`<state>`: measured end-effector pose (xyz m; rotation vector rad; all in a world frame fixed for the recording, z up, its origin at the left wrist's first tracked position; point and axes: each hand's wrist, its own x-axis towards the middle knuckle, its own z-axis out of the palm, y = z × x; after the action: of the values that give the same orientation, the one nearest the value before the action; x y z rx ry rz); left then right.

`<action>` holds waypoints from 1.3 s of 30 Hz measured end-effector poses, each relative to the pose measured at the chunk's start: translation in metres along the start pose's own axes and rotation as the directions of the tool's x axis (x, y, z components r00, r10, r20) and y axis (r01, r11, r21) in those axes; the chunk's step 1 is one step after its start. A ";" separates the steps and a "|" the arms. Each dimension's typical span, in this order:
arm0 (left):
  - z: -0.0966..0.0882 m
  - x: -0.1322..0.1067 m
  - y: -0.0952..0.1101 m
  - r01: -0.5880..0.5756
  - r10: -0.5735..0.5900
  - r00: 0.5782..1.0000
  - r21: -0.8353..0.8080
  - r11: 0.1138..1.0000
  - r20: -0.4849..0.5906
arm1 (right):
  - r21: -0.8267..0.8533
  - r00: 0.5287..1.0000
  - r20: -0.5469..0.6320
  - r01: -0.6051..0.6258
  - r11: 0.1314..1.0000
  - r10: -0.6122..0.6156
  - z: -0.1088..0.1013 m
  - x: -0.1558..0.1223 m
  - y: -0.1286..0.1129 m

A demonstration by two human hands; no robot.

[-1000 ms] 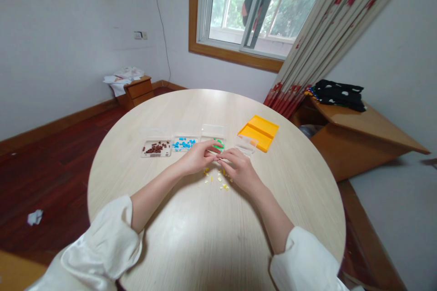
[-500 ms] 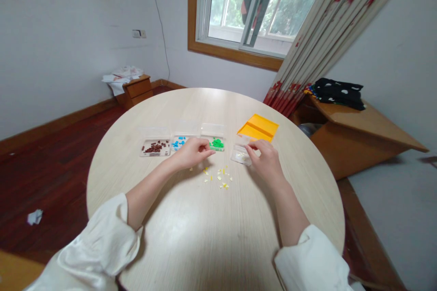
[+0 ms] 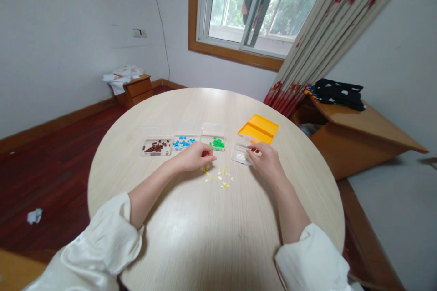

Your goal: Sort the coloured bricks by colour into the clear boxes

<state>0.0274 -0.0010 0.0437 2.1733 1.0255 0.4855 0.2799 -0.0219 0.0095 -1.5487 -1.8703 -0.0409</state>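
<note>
My left hand [image 3: 196,156] hovers over the table with its fingers curled and thumb against them; whatever they may hold is too small to see. Below it lie scattered white and yellow bricks [image 3: 220,178]. My right hand [image 3: 265,160] is at the right edge of a small clear plastic box [image 3: 239,161] with a few pale pieces inside. Its thumb and fingertips are pinched together over the box, and I cannot make out anything between them. Behind my left hand stand open clear boxes of blue bricks [image 3: 184,142] and green bricks [image 3: 217,143].
A clear box of brown bricks [image 3: 156,147] stands at the left of the row. An orange open case [image 3: 260,128] lies behind my right hand. The round wooden table [image 3: 205,245] has its far edge near the window wall. A tilted brown cabinet [image 3: 362,138] stands at right.
My left hand has come slightly nearer to me, so more of the blue and green bricks shows. My right hand has shifted only slightly beside the small clear box.
</note>
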 end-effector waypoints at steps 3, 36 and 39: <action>0.006 0.001 -0.004 -0.070 0.066 0.996 0.080 0.994 0.052 | 0.081 0.994 0.109 0.005 0.997 -0.013 -0.003 0.000 -0.009; 0.024 0.000 -0.009 -0.271 0.235 0.959 0.260 0.927 0.161 | 0.171 0.967 0.245 0.030 0.985 -0.072 0.001 -0.005 -0.044; 0.024 0.001 -0.006 -0.281 0.237 0.954 0.272 0.920 0.182 | 0.106 0.996 0.074 0.040 0.994 -0.048 0.001 -0.001 -0.032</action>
<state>0.0383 -0.0078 0.0226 2.5902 0.7705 0.2983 0.2517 -0.0315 0.0209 -1.4557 -1.9347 0.0962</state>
